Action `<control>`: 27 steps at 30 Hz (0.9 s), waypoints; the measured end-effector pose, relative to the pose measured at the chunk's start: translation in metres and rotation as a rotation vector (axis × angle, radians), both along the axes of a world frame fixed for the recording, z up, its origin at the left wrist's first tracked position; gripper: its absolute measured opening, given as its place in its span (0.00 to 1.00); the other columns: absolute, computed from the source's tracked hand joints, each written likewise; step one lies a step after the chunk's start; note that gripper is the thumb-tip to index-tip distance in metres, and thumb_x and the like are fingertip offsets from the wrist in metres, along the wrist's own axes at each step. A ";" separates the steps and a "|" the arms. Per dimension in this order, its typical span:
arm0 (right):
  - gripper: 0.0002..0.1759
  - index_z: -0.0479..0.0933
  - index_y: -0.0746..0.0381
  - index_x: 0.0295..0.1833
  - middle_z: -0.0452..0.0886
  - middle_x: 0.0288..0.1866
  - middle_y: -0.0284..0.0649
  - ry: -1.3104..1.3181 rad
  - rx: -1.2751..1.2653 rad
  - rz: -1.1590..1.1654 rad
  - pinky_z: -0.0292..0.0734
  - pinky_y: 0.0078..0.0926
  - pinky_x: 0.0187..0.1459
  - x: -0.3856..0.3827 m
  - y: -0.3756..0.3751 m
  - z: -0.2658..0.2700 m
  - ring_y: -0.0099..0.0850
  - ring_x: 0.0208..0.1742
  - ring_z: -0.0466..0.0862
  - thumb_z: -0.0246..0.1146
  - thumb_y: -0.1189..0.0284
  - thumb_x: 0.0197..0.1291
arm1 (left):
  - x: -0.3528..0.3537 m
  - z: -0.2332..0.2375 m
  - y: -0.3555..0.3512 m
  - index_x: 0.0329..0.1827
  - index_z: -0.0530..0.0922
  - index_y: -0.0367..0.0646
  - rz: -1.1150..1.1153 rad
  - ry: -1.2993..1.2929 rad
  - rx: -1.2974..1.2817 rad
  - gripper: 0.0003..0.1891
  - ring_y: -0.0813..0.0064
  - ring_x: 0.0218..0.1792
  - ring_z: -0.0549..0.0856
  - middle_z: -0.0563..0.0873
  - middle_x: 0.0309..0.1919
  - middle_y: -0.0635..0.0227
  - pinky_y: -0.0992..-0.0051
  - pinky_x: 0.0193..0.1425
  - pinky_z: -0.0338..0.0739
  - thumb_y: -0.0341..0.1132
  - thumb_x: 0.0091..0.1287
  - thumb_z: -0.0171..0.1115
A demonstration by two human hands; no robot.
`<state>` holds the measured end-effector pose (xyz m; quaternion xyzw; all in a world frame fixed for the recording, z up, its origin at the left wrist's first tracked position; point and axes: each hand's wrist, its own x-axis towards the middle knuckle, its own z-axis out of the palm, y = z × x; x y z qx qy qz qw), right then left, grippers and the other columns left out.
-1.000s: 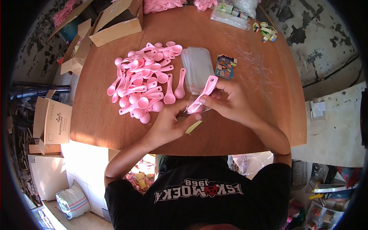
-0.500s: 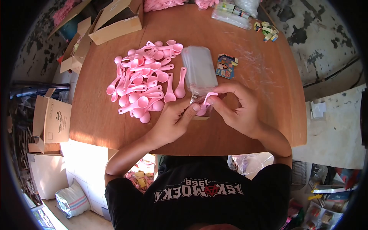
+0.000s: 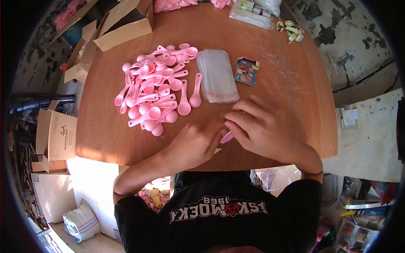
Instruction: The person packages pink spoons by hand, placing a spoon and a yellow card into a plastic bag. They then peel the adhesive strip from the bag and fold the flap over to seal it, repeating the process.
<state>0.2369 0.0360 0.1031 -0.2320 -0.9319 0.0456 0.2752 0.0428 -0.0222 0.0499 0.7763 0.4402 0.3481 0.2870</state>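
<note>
Close to the table's near edge, my left hand [image 3: 196, 143] and my right hand [image 3: 255, 128] meet, fingertips pinched together. Between them shows part of a pink measuring spoon [image 3: 227, 137], apparently inside a clear plastic bag whose top is hidden by my fingers. A small pale yellow corner [image 3: 217, 150] sticks out below my left fingers. Beyond my hands lies a stack of clear plastic bags [image 3: 218, 78]. To its left is a heap of pink measuring spoons [image 3: 152, 88], with two spoons apart at its right side. Printed blue cards [image 3: 245, 71] lie right of the bags.
Open cardboard boxes [image 3: 124, 27] stand at the table's far left. At the back are wrapped packs [image 3: 252, 14] and small rolled labels [image 3: 292, 31]. Scraps of clear film [image 3: 278, 69] lie on the right of the wooden table [image 3: 295, 122]. Another box [image 3: 57, 133] stands left of it.
My right hand has let go of the spoon's handle and come to my left fingers at the bag. The spoon is now mostly covered. Both hands have shifted slightly toward me.
</note>
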 end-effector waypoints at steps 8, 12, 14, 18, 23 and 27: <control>0.10 0.81 0.62 0.34 0.77 0.30 0.36 0.063 0.015 -0.014 0.75 0.29 0.29 0.004 0.001 -0.017 0.33 0.30 0.78 0.68 0.82 0.43 | 0.003 0.001 0.007 0.47 0.75 0.35 -0.099 0.096 0.095 0.08 0.45 0.23 0.83 0.81 0.20 0.49 0.55 0.25 0.77 0.25 0.66 0.59; 0.10 0.79 0.64 0.31 0.79 0.30 0.38 0.345 -0.405 -0.030 0.73 0.24 0.29 0.015 0.007 -0.012 0.26 0.29 0.78 0.64 0.87 0.41 | 0.001 -0.003 0.000 0.50 0.78 0.34 -0.131 0.045 0.049 0.09 0.54 0.21 0.84 0.83 0.24 0.55 0.63 0.27 0.78 0.24 0.68 0.57; 0.07 0.78 0.65 0.31 0.79 0.30 0.38 0.468 -0.549 -0.015 0.72 0.21 0.35 0.030 0.017 -0.002 0.24 0.33 0.78 0.63 0.86 0.44 | -0.001 -0.004 -0.004 0.52 0.78 0.35 -0.109 -0.092 -0.031 0.10 0.55 0.21 0.84 0.83 0.23 0.54 0.64 0.27 0.77 0.24 0.69 0.56; 0.03 0.82 0.68 0.38 0.84 0.38 0.37 0.962 -0.986 0.450 0.75 0.21 0.43 0.084 0.085 0.012 0.21 0.38 0.81 0.64 0.82 0.58 | -0.002 -0.010 -0.004 0.55 0.78 0.34 0.015 -0.315 -0.152 0.11 0.62 0.23 0.83 0.82 0.24 0.55 0.69 0.29 0.75 0.25 0.73 0.54; 0.07 0.84 0.67 0.46 0.86 0.40 0.35 0.533 -0.795 -0.289 0.76 0.21 0.44 0.105 0.125 -0.035 0.20 0.39 0.81 0.65 0.76 0.64 | -0.004 -0.010 0.001 0.56 0.77 0.30 0.015 -0.285 -0.150 0.11 0.83 0.30 0.80 0.83 0.31 0.63 0.79 0.35 0.75 0.26 0.76 0.52; 0.09 0.84 0.64 0.46 0.86 0.40 0.37 0.343 -0.506 -0.146 0.79 0.24 0.43 0.050 0.062 -0.037 0.25 0.38 0.84 0.69 0.75 0.60 | 0.000 -0.017 0.002 0.51 0.77 0.31 0.047 -0.285 -0.073 0.09 0.52 0.26 0.84 0.82 0.26 0.52 0.66 0.33 0.78 0.23 0.70 0.56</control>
